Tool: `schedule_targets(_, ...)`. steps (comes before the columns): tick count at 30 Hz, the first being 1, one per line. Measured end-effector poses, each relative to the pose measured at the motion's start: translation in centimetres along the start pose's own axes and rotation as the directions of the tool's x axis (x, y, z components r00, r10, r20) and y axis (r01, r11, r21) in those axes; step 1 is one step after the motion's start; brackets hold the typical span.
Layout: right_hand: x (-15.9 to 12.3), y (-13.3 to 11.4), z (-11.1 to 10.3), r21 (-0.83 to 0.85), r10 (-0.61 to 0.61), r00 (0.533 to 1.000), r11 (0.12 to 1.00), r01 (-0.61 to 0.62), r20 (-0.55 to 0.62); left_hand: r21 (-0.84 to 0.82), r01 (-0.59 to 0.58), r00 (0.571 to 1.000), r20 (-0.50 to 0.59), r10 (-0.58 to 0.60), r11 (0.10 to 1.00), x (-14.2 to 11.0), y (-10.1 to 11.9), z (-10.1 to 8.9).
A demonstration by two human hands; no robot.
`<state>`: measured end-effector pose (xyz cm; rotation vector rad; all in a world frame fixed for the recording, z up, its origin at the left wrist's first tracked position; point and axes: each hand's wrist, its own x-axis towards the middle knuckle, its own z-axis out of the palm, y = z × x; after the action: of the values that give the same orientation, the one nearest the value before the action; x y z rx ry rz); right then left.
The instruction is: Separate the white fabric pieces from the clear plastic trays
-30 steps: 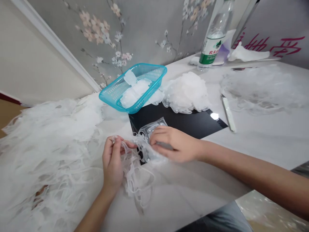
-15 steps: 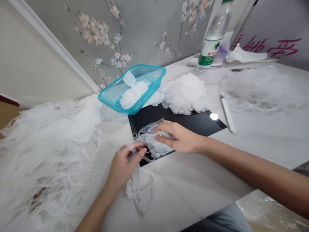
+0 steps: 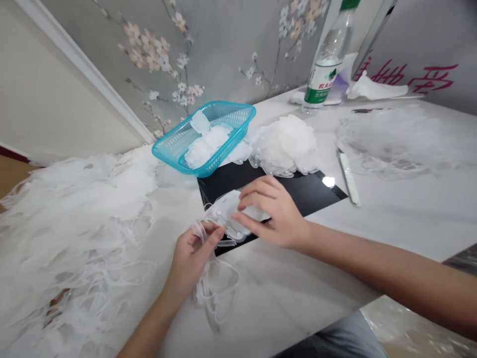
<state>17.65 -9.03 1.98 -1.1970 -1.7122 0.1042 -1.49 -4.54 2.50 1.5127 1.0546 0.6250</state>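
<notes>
My left hand pinches a strip of sheer white ribbon whose loose loops trail down over the white table. My right hand lies with curled fingers on a small gathered piece of white pearl-edged fabric, pressing it onto the black mat. The two hands are close together at the mat's near left corner.
A turquoise basket with white pieces stands behind the mat. A finished white ruffled ball lies beside it. A big heap of white ribbon covers the left. More tulle, a slim tool and a water bottle lie right.
My left hand has dropped from an upright pose toward the mat, pinching the ribbon. The right hand shifted slightly back, and the fabric piece has gathered into a tighter bunch under it.
</notes>
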Motion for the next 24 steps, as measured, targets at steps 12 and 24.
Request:
schedule_targets(12,0.6,-0.3,-0.4,0.280,0.289,0.948,0.907,-0.316,0.134,0.053,-0.106,0.985,0.142,0.098,0.993,-0.5,0.1,-0.4)
schedule_targets(24,0.9,9.3,-10.4,-0.034,0.450,0.815,0.869,-0.494,-0.365,-0.114,-0.049,0.989,0.134,0.064,0.992,0.2,-0.1,-0.8)
